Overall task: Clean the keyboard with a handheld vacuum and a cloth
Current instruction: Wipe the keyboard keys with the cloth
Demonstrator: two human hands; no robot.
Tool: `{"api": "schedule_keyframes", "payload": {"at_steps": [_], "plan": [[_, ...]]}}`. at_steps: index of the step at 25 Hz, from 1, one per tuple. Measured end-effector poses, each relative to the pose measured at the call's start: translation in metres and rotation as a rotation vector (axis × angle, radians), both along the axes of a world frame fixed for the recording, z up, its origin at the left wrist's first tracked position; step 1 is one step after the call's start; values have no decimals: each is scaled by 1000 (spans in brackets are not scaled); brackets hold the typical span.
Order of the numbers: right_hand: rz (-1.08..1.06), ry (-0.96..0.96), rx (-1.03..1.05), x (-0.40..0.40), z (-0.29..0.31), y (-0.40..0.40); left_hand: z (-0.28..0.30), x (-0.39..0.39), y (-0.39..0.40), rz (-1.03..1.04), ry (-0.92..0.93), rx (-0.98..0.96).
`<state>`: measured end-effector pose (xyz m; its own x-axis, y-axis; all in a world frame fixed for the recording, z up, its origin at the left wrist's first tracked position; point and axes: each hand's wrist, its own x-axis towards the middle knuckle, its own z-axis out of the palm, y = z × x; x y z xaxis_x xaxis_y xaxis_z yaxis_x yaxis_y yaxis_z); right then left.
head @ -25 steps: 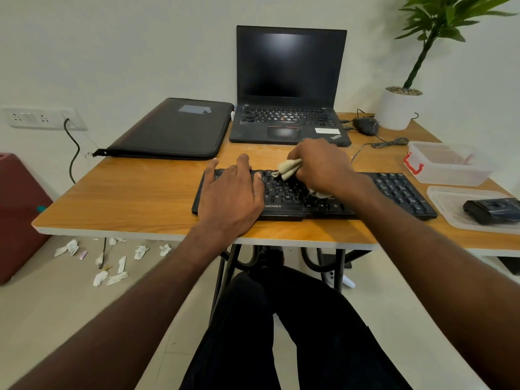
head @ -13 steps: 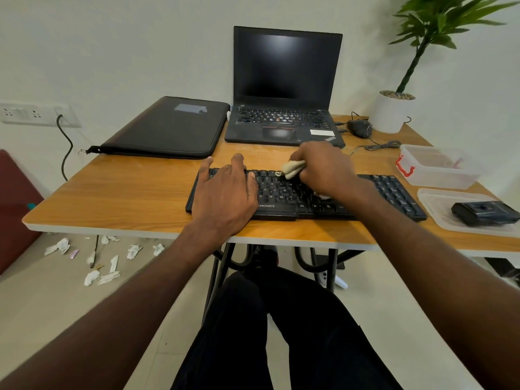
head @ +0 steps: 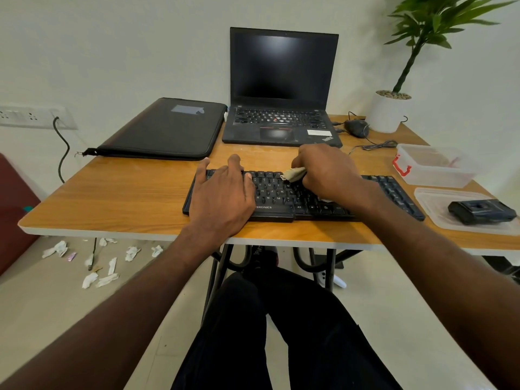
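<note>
While left hand (head: 222,198) steadies keyboard (head: 284,197), right fingers (head: 299,161) pinch cloth (head: 293,174).

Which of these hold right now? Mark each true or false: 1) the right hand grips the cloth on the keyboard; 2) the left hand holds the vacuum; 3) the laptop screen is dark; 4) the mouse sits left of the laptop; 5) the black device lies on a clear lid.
1) True: the right hand grips the cloth over the keyboard.
2) False: the left hand rests flat on the keyboard's left end and holds nothing.
3) True: the laptop is open with a dark screen.
4) False: the mouse sits right of the laptop, near the plant pot.
5) True: the black device lies on a clear lid at the table's right edge.
</note>
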<state>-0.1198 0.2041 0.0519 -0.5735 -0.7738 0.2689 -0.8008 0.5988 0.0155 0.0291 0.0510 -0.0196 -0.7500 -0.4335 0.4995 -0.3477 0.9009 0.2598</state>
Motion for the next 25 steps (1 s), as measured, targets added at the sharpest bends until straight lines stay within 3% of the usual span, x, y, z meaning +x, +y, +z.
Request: {"api": "schedule_keyframes", "payload": {"at_steps": [4,13,16,20,25], "plan": [[-161,-95,-143,-20,4,6,0,0,0,-4,3,8],[-79,17,-54,0,-8,12,-1,1,0,4,11,4],[-66,-37,-18,-1,0,16,-2,0,-1,0,14,-1],[-192,-110,-158,-15,3,17,-1,0,-1,-2,18,3],[-84,-51,-79,-5,-9,18,-1,0,-1,12,20,11]]}}
